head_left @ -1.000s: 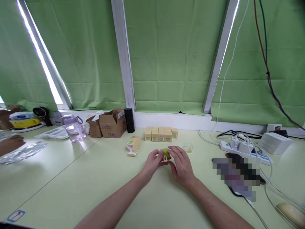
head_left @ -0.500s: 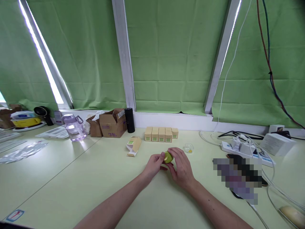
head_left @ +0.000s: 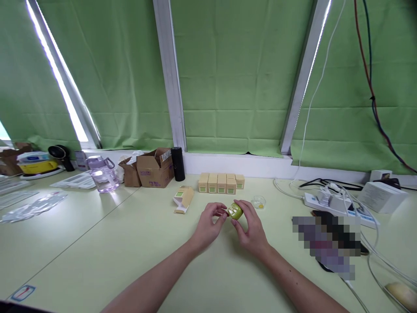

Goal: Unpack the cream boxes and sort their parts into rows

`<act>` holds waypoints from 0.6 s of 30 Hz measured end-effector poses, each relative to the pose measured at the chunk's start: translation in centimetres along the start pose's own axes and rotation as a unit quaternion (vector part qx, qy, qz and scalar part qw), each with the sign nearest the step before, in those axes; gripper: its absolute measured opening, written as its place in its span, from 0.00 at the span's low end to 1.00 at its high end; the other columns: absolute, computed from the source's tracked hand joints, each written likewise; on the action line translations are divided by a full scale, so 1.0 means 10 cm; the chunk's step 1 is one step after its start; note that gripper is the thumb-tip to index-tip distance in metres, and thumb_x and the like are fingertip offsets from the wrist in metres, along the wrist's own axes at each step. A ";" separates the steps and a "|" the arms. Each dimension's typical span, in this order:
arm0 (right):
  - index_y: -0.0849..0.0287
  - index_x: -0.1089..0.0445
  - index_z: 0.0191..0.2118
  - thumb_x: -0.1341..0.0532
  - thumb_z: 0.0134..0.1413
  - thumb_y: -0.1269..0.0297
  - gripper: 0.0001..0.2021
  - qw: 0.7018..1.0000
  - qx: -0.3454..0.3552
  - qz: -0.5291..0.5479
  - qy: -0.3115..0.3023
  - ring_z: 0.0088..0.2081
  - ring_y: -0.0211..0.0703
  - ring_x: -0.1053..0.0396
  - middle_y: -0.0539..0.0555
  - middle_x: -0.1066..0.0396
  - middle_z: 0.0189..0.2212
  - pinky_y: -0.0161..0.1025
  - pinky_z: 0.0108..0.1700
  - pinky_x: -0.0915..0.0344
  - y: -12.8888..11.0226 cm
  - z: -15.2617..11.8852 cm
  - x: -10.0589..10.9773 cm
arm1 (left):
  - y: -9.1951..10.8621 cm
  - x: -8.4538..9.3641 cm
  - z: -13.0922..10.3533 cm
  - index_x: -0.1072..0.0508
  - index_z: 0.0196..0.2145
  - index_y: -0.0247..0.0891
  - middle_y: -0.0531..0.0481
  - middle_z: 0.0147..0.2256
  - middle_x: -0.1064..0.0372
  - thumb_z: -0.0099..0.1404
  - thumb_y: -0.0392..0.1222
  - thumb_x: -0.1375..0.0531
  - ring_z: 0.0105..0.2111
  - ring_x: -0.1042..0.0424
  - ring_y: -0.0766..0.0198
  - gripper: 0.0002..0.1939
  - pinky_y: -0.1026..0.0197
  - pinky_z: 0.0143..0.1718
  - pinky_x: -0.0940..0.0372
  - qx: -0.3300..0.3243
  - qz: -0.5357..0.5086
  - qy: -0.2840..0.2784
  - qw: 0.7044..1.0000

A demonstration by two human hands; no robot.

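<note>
Nearer the person than the row of small cardboard boxes, the right hand is clamping its grip, thumb opposite fingers, on a rounded, glossy green case, whose pale shapes are proving hard to make out. The left hand is curling its fingers close beside the case; whether its grip is pinching anything, I cannot tell. Right of the row, a clear plastic container is holding something yellow. Left of the row, an opened carton is lying on the desk, showing white inside. Far right of the row, pixelation is hiding most of a dark flat thing.
</note>
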State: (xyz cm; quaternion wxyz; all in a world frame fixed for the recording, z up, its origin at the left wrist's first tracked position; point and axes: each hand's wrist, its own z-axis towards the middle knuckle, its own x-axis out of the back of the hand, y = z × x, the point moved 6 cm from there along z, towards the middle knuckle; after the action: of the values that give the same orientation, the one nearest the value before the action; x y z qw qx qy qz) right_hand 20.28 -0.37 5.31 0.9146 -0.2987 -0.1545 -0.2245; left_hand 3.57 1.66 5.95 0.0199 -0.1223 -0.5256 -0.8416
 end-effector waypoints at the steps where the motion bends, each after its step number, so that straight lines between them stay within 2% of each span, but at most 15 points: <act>1: 0.52 0.41 0.66 0.43 0.66 0.63 0.24 1.000 -0.006 0.009 0.001 0.58 0.56 0.32 0.63 0.35 0.58 0.57 0.59 0.29 0.01 0.00 0.00 | 0.02 0.02 -0.01 0.25 0.46 0.41 0.42 0.48 0.30 0.67 0.46 0.36 0.44 0.24 0.56 0.11 0.50 0.53 0.31 -0.016 0.016 0.012 1.000; 4: 0.52 0.40 0.64 0.41 0.66 0.62 0.23 0.998 -0.027 0.047 0.011 0.57 0.56 0.31 0.63 0.33 0.56 0.56 0.57 0.27 0.02 0.01 0.01 | 0.07 0.03 -0.03 0.26 0.50 0.43 0.43 0.51 0.32 0.67 0.40 0.37 0.45 0.25 0.56 0.14 0.47 0.57 0.33 -0.050 0.047 0.026 0.997; 8: 0.52 0.38 0.58 0.38 0.64 0.61 0.19 0.990 -0.077 0.117 0.021 0.51 0.52 0.27 0.59 0.29 0.52 0.54 0.55 0.25 0.05 0.00 0.01 | 0.13 0.04 -0.03 0.27 0.53 0.44 0.44 0.46 0.28 0.65 0.34 0.37 0.54 0.34 0.51 0.19 0.45 0.59 0.36 -0.084 0.088 0.037 0.992; 10: 0.52 0.37 0.56 0.38 0.64 0.60 0.18 0.986 -0.092 0.141 0.014 0.50 0.50 0.26 0.58 0.28 0.50 0.53 0.55 0.25 0.06 0.00 0.00 | 0.16 0.04 -0.03 0.28 0.53 0.44 0.45 0.45 0.27 0.65 0.33 0.38 0.56 0.38 0.51 0.19 0.45 0.59 0.37 -0.099 0.110 0.034 0.988; 18: 0.50 0.34 0.57 0.39 0.65 0.58 0.17 0.978 -0.095 0.186 -0.003 0.51 0.50 0.27 0.58 0.30 0.51 0.52 0.53 0.23 0.04 0.02 -0.02 | 0.16 0.02 -0.03 0.28 0.54 0.45 0.45 0.46 0.31 0.65 0.31 0.38 0.52 0.33 0.54 0.20 0.47 0.56 0.33 -0.115 0.121 0.027 0.986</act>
State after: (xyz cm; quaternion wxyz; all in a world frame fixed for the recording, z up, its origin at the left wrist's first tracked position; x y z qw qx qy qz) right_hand 20.31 0.12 5.16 0.9072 -0.4087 -0.0769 -0.0631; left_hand 3.60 0.72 7.25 0.1218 -0.1634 -0.4060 -0.8908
